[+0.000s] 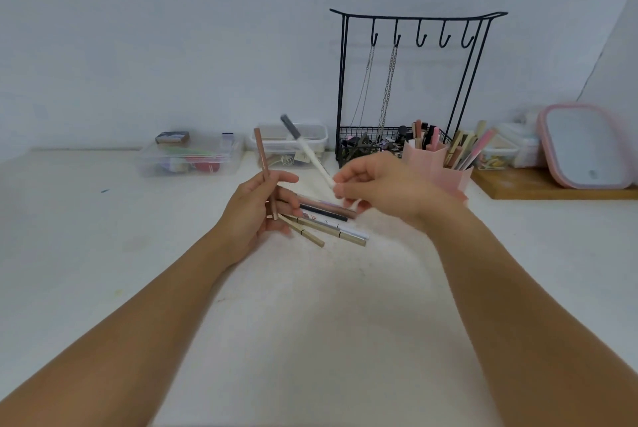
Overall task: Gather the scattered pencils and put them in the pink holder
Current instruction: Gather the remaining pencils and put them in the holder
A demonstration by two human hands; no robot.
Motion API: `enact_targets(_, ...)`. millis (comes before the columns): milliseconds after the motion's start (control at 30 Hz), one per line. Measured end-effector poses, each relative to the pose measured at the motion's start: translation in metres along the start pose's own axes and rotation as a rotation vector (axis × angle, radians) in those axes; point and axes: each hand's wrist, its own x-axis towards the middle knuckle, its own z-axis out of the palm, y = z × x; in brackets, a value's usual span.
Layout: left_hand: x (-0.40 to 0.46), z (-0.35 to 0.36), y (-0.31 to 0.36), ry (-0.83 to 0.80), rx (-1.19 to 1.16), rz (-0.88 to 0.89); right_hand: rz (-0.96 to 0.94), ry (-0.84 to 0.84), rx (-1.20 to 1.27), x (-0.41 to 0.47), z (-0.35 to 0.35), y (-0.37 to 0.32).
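Fingers of the left hand (257, 210) were curled round a brown pencil (265, 171) held upright at frame centre, while a white pencil (308, 150) was pinched by the right hand (383, 188). Several pencils (328, 224) were left on the table (310, 323) between the hands. Some were already stood in the pink holder (438, 169), right of centre, so the task was judged roughly half done.

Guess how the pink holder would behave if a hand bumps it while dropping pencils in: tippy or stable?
Probably a bit tippy: the pink holder looks like thin plastic, likely light, and the long sticks in it lean out well above its rim, raising the weight. It stands partly on the wooden board, right beside the right hand, so a knock seems plausible.
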Motion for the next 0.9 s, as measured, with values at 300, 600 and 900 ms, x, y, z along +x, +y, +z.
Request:
enact_targets(300,0.001,0.004,-0.001,-0.056,-0.229,0.026,0.033,0.115,0.413,0.011,0.078,0.010)
enact_targets(600,0.001,0.005,-0.002,-0.020,-0.210,0.039,-0.070,0.140,0.215,0.020,0.090,0.024)
enact_targets(900,0.008,-0.013,0.000,0.255,-0.070,-0.032,0.074,0.263,-0.433,0.029,0.020,0.058)
